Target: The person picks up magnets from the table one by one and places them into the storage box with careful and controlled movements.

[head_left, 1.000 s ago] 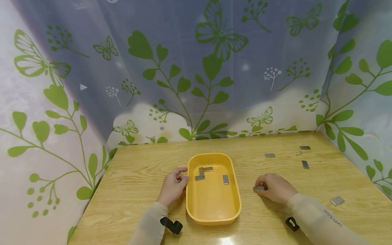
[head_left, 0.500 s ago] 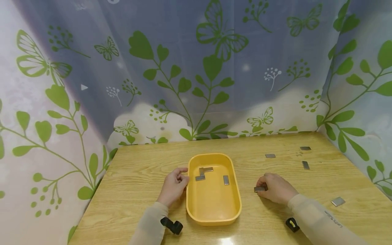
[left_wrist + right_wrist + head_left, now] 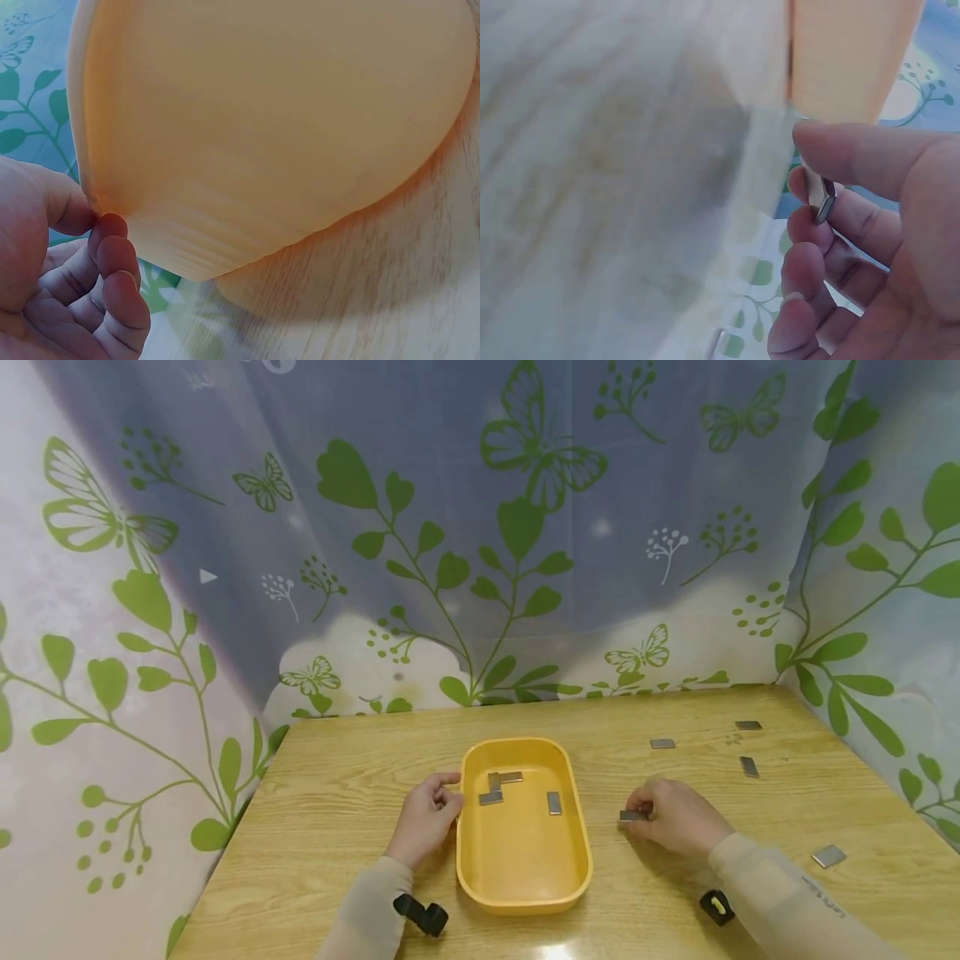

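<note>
A yellow oval tray sits mid-table with three small grey metal plates inside it. My left hand rests against the tray's left rim, thumb and curled fingers touching the wall. My right hand is just right of the tray and pinches a grey metal plate between thumb and fingers; the right wrist view shows that plate held on edge.
More grey plates lie on the wooden table at the right: one behind my right hand, two further right, one near the right edge. A leaf-print curtain surrounds the table.
My right hand has lifted slightly with the plate and shifted a little toward the back. The left hand and the tray have stayed put.
</note>
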A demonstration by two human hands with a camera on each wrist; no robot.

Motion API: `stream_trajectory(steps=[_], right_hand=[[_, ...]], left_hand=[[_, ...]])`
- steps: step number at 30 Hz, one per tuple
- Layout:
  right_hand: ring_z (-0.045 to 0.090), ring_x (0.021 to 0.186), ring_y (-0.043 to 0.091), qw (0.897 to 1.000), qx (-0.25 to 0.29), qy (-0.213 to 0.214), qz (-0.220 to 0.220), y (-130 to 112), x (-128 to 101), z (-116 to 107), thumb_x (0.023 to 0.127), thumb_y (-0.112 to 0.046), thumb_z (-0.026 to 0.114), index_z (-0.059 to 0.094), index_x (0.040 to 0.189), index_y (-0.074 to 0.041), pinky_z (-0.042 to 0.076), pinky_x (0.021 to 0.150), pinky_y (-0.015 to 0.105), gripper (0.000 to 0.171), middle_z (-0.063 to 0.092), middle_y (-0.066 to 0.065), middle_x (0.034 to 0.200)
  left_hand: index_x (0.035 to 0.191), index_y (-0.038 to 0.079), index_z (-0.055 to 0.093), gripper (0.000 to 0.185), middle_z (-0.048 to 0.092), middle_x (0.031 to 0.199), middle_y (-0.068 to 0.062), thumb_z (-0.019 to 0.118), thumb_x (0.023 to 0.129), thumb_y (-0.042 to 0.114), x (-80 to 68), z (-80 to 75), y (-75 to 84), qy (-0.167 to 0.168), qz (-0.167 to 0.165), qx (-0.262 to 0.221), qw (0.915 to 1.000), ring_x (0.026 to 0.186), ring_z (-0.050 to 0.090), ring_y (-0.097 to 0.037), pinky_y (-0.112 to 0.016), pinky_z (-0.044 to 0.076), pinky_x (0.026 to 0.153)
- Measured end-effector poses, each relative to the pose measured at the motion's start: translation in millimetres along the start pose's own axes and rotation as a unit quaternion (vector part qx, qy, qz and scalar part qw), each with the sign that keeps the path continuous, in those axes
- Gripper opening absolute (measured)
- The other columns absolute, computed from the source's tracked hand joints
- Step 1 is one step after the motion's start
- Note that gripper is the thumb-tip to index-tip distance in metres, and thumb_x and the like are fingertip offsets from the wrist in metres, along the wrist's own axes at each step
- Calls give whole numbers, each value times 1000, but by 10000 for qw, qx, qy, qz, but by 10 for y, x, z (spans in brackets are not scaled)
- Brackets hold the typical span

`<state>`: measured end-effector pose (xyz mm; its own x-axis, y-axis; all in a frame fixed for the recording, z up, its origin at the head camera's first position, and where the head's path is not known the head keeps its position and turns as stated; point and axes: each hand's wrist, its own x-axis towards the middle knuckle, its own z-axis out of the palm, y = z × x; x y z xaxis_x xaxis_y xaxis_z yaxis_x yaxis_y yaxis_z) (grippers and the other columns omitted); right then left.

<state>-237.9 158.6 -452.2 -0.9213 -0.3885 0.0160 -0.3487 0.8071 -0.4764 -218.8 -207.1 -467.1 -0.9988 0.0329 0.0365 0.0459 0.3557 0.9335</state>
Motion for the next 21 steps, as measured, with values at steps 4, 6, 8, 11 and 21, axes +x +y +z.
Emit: stream_trajectory(steps=[4,6,8,11,21], right_hand=[[52,72,9,9999,-48,59,-102,-47,9,-69,80,-26,78,72,89,-16,46,64,31,15,60,-7,81],[53,72,9,9998,-68,81,-155,-71,16,-99,81,-24,78,71,87,-17,46,64,30,11,59,-8,80],[52,70,9,9998,-47,81,-192,-97,17,-124,82,-22,77,71,85,-17,46,63,30,8,59,-8,80],[51,69,9,9996,-51,88,-256,-133,18,-154,82,-18,76,71,84,-17,44,62,30,5,58,-8,78],[49,67,10,9989,-67,147,-442,-268,49,-235,83,-17,74,69,84,-19,42,59,29,6,58,-9,79]], left_hand=[[128,3,55,33,59,79,-6,57,96,11,0,1,3,9,10,-16,10000,64,53,-19,-26,45,52],[127,4,56,33,59,79,-6,57,96,11,-1,3,3,32,28,5,10000,64,53,-18,-26,45,52],[127,2,56,32,58,81,-6,57,95,10,-18,4,45,70,27,22,10000,65,52,-17,-25,44,53],[126,2,57,32,59,88,-7,58,95,10,-9,11,20,133,64,10,9999,70,53,-17,-25,46,57],[123,0,61,30,59,93,-8,60,94,9,33,15,-46,231,171,73,9996,80,54,-18,-24,48,66]])
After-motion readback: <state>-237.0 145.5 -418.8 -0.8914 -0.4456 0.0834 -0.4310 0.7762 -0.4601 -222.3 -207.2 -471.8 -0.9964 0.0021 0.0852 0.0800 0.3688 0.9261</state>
